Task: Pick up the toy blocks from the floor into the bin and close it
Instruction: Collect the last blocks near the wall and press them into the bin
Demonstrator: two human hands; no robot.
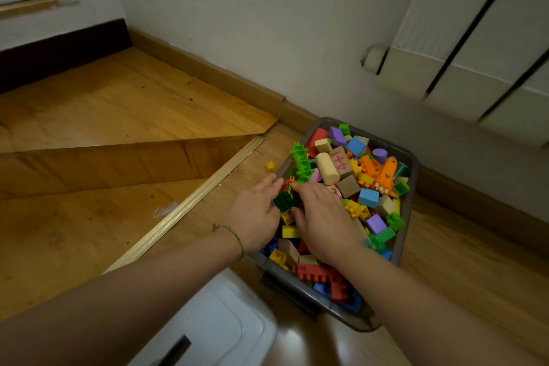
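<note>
Toy blocks (368, 197) heap above the rim of the bin (413, 166) under the right hand (320, 217). A green cube (285, 200) sits between it and the left hand (255, 214), both nearly flat-fingered and touching it. One yellow block (270, 166) lies beyond the left fingertips. The overfull heap may spill or stop the lid (219, 324) seating.

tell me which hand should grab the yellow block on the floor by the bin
Left, probably. The left hand sits at the left rim of the gray bin, the side where the yellow block lies; the right hand is over the blocks inside.
</note>
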